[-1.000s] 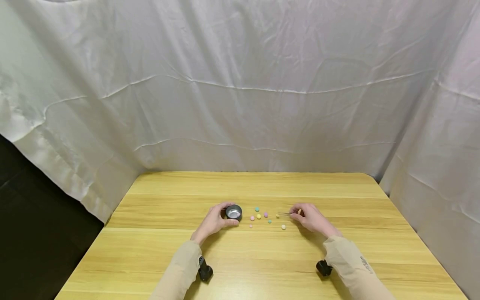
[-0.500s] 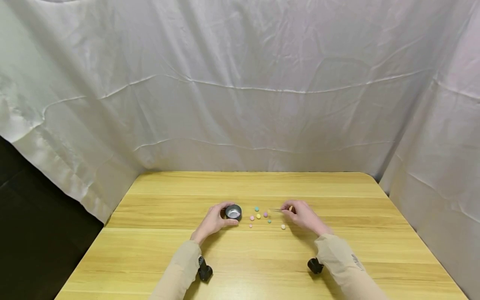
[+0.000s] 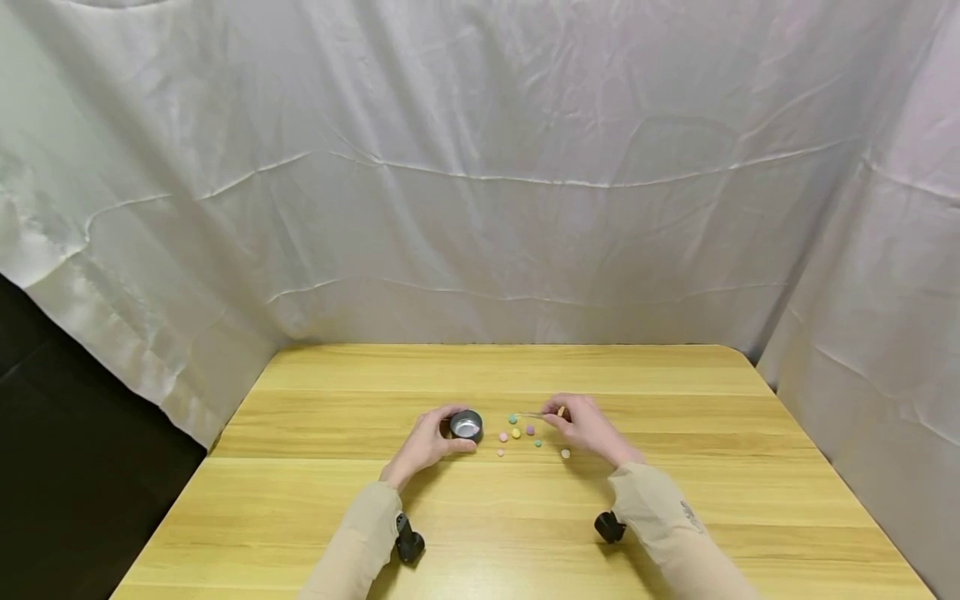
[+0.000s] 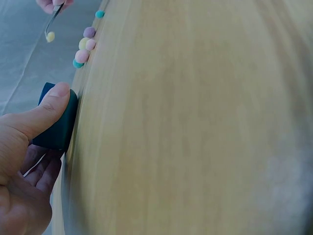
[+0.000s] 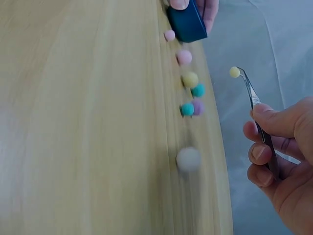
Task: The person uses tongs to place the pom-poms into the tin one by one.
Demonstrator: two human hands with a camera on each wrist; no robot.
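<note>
My left hand [image 3: 423, 442] grips a small dark round cup [image 3: 457, 435] on the table, thumb on the near side and fingers on the far side. Its inside is silvery, and a bit of pink shows in it. In my right hand [image 3: 592, 429] is a pair of bent-tip tweezers [image 5: 254, 98], pinched between thumb and fingers. A small pale yellow ball [image 5: 234, 72] sits in the tweezer tips, lifted off the table. Below, between the hands, lie several small balls, among them a larger yellow ball [image 3: 516, 433], a purple ball [image 3: 530, 430] and a teal ball [image 3: 513, 419].
A white ball [image 3: 566, 454] lies nearer my right forearm, and a small pink ball [image 3: 501, 452] near the cup. The wooden table [image 3: 480, 517] ends at a pale curtain [image 3: 525, 250] behind. Each wrist carries a black camera, such as the right camera [image 3: 610, 527].
My right hand has moved left and slightly away, carrying the tweezers and the small yellow ball up off the table toward the cup. The left hand and cup have stayed in place.
</note>
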